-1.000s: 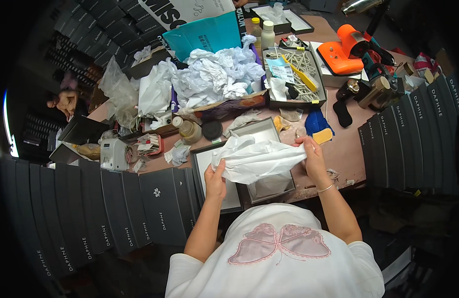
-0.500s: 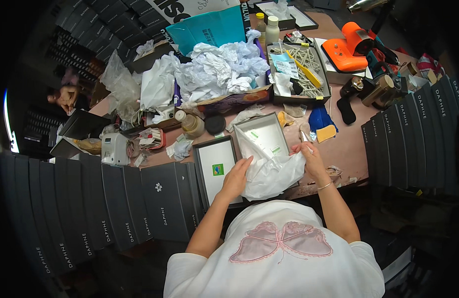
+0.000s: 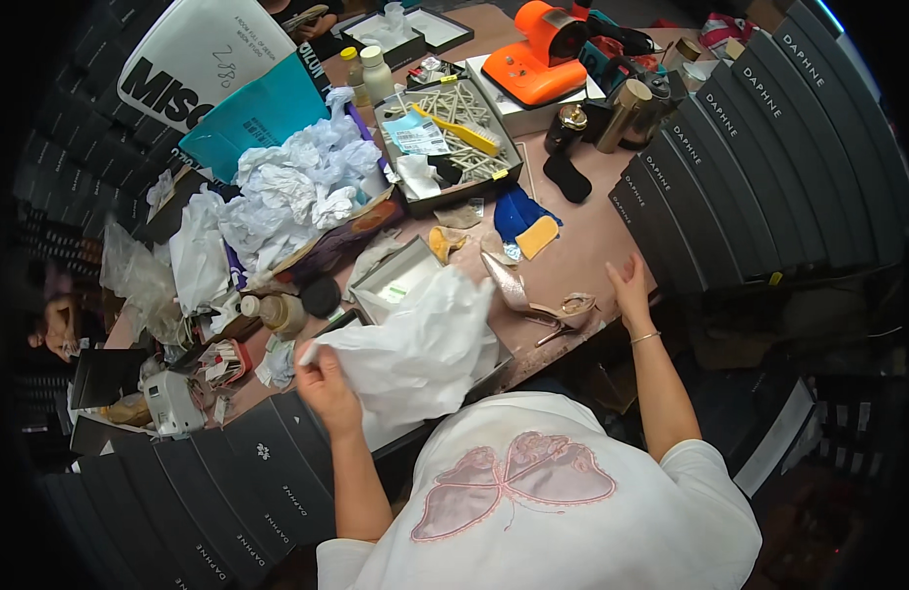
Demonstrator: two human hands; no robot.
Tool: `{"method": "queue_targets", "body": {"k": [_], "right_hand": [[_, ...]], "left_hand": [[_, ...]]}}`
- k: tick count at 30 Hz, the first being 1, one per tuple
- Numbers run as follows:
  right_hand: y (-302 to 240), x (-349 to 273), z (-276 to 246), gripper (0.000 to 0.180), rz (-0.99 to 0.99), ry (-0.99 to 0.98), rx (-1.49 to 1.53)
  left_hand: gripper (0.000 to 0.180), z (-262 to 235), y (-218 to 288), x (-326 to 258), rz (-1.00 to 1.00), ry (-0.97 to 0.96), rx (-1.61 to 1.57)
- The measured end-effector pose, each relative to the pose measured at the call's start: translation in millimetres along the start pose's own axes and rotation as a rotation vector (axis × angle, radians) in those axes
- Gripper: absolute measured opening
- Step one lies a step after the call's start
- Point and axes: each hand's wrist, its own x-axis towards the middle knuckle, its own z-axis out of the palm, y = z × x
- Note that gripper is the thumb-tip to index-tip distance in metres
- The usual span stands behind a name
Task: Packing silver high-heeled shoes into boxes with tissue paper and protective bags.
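Well out to the left of the left fingers, a white device [image 3: 174,403] on the table [image 3: 604,224], apparently parked aside to leave room between the hands. Nearer, below and left of the same fingers, dark boxes [image 3: 263,477] in a close row, packed tight probably to save space. Above the left fingers, a bottle [image 3: 277,313] and, farther off, a heap of crumpled paper [image 3: 302,177], perhaps kept there for easy reach. At the left hand [image 3: 327,385], thumb and fingers narrow, pinched on the corner of a white sheet [image 3: 415,344]; only that corner gripped, likely to let the rest fall loose. Spread rightward from the pinch, the sheet's folds over the open box [image 3: 378,293], with white lining visible past the far edge. Beyond both sets of fingers, a tray [image 3: 454,197] of pale sticks, with a yellow brush [image 3: 464,131] laid on top, presumably handy there. Between the hands, nearer the right fingers, a pink shoe [image 3: 561,313], apart from the sheet, maybe to stay uncovered; at this angle, hard to tell one from an overlapping pair. Just right of that, the right hand [image 3: 629,290], fingers wide, nothing held. Farther right of those fingers, more dark boxes, stacked [image 3: 715,187].
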Motion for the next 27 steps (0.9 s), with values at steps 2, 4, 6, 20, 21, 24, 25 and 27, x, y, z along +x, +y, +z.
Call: {"method": "queue_targets", "body": {"k": [2, 4, 6, 20, 21, 24, 25, 27], "right_hand": [[44.0, -24.9, -9.1, 0.072, 0.285, -0.176, 0.086], [34.2, -62.9, 0.9, 0.068, 0.436, -0.328, 0.293], [39.5, -70.8, 8.0, 0.065, 0.279, -0.384, 0.311], [-85.2, -74.8, 47.6, 0.064, -0.596, -1.132, -1.176], [-73.0, -68.3, 57.2, 0.067, -0.594, -1.148, -1.165], [-33.4, -49.4, 61.8, 0.075, -0.577, -1.218, -0.999], [-31.2, -42.0, 50.6, 0.078, -0.578, -1.242, -0.858], [-35.7, -40.6, 24.0, 0.091, -0.341, -1.385, -0.479]], "left_hand": [[0.023, 4.4, 32.8, 13.2, 0.009, 0.065, -0.050], [0.022, 8.2, 57.2, 20.6, -0.008, 0.130, -0.142], [0.020, 7.2, 63.2, 21.6, 0.001, 0.109, -0.094], [0.012, 60.7, 53.4, -13.3, 0.049, -0.205, 0.576], [0.014, 66.2, 50.6, -15.0, 0.078, -0.205, 0.613], [0.020, 76.1, 49.7, -19.6, 0.107, -0.224, 0.666], [0.021, 80.2, 50.9, -18.8, 0.090, -0.227, 0.638], [0.025, 88.6, 56.6, -15.3, -0.043, -0.257, 0.554]]}}
